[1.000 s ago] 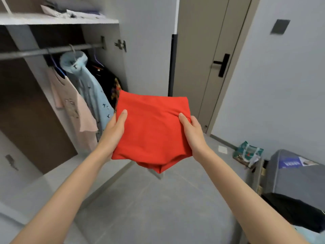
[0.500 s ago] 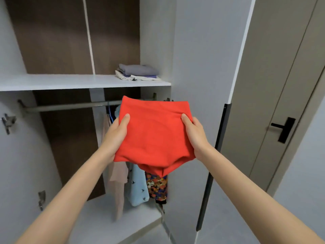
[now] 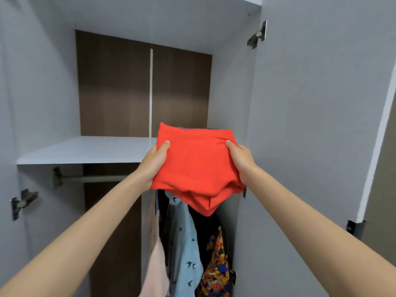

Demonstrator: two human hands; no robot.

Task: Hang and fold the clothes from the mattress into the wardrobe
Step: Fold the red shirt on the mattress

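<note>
The folded red garment (image 3: pixel 197 168) was held in the air at the right end of the wardrobe shelf (image 3: pixel 85 150), its far edge about level with the board; whether it touched the board, or anything behind it, could not be told; the left hand (image 3: pixel 153 166) gripped its left edge and the right hand (image 3: pixel 241 161) its right edge, each with the thumb pressed on top and the fingers hidden beneath the cloth

Assessment of handling: soft, limp and judged light; the near layers sagged to a point below both hands, so the fold was not self-supporting; a grip at the two sides with support underneath appeared the sound hold; a one-handed or corner grip would likely let the layers fall open; the cloth showed no slipperiness or fragility

Below the shelf ran the hanging rail (image 3: pixel 92 179); from it hung a pale pink garment (image 3: pixel 155 264), a light blue shirt (image 3: pixel 184 236) with small dark marks, and a dark multicoloured patterned garment (image 3: pixel 216 260); the wardrobe door (image 3: pixel 310 125) stood open at the right, hinge (image 3: pixel 257 35) visible near its top
</note>
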